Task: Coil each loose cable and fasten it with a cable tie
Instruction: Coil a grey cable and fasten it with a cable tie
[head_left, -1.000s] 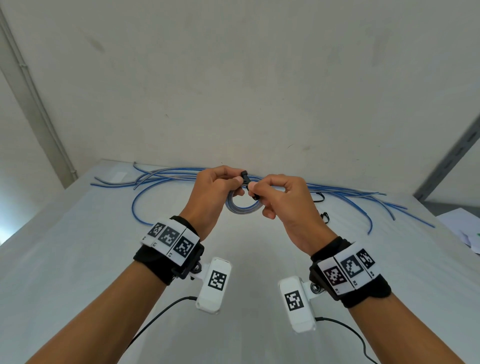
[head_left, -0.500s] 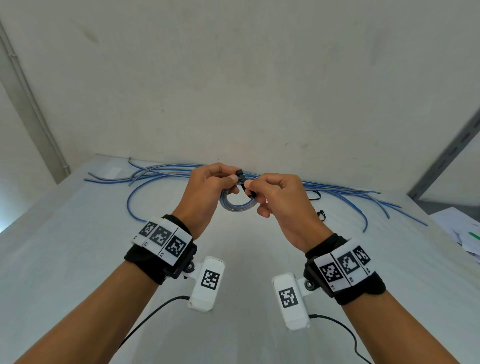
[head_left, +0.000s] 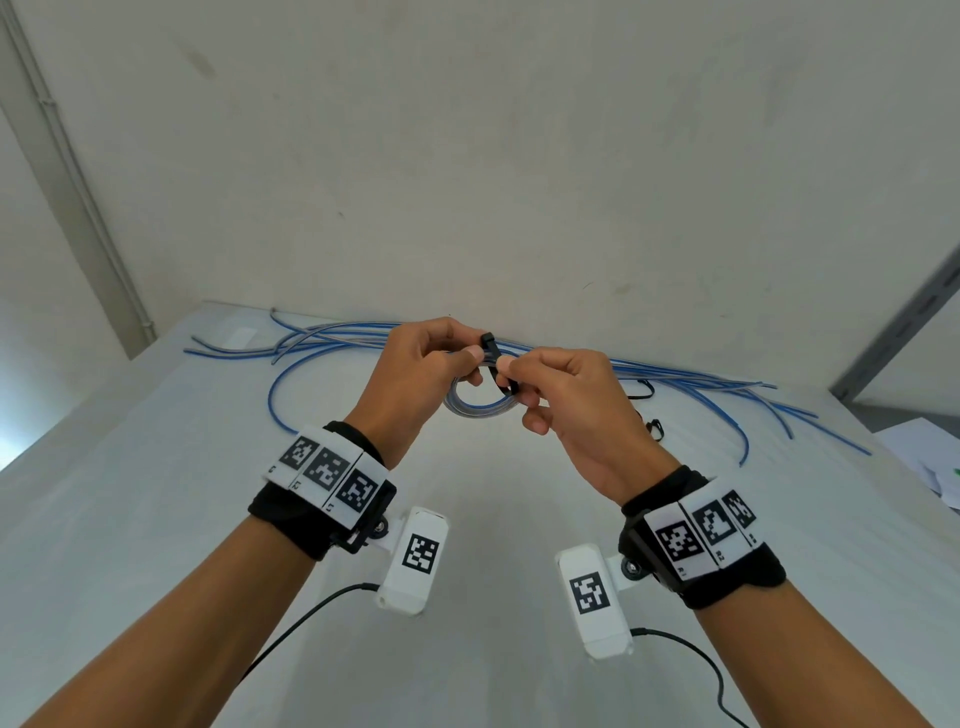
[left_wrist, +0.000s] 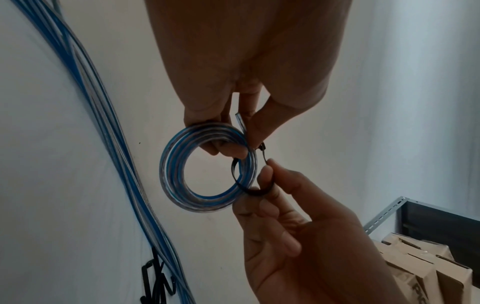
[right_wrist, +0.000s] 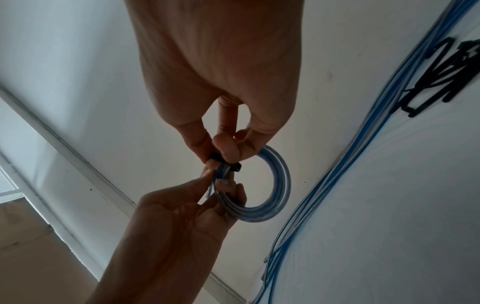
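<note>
A white table (head_left: 156, 519) lies under the fingers. Brown boxes (left_wrist: 428, 267) sit low, off to their side.

Both forearms reach forward, hands raised and nearly meeting. The left hand (head_left: 415, 379) curls its fingers (left_wrist: 228, 148) round the coil (left_wrist: 207, 170), thumb on top. The right hand (head_left: 571, 405) pinches the tie (left_wrist: 249, 185) between thumb and forefinger, other fingers curled.
</note>
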